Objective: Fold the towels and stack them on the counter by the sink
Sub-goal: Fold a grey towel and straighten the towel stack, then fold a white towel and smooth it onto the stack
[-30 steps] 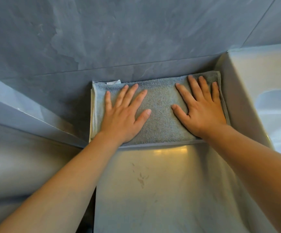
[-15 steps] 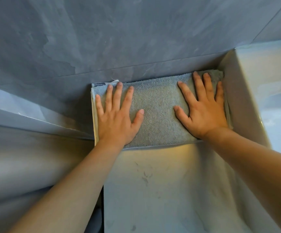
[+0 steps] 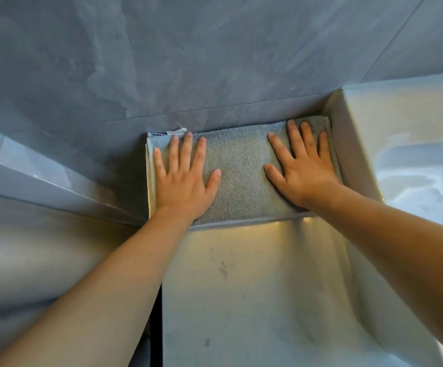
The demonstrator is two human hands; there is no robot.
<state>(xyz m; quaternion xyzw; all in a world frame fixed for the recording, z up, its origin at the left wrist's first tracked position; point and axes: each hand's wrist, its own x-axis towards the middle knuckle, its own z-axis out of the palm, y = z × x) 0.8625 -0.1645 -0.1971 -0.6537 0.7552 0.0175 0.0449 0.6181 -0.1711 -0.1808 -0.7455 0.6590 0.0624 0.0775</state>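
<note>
A folded grey towel [image 3: 241,176] lies flat on the narrow counter against the grey wall, between the counter's left end and the white sink [image 3: 358,144]. A white label sticks up at its back left corner. My left hand [image 3: 183,178] presses flat on the towel's left part, fingers straight and spread. My right hand [image 3: 305,168] presses flat on its right part, fingertips near the sink's wall. The pale edge of another folded layer shows under the towel along its left side.
The grey tiled wall [image 3: 215,62] rises right behind the towel. The pale cabinet front [image 3: 254,300] drops below the counter edge. A grey ledge [image 3: 42,186] runs along the left. The sink basin [image 3: 421,181] opens at the right.
My left hand slid leftward across the towel toward its left edge and its fingers came closer together. My right hand stayed pressed on the right part.
</note>
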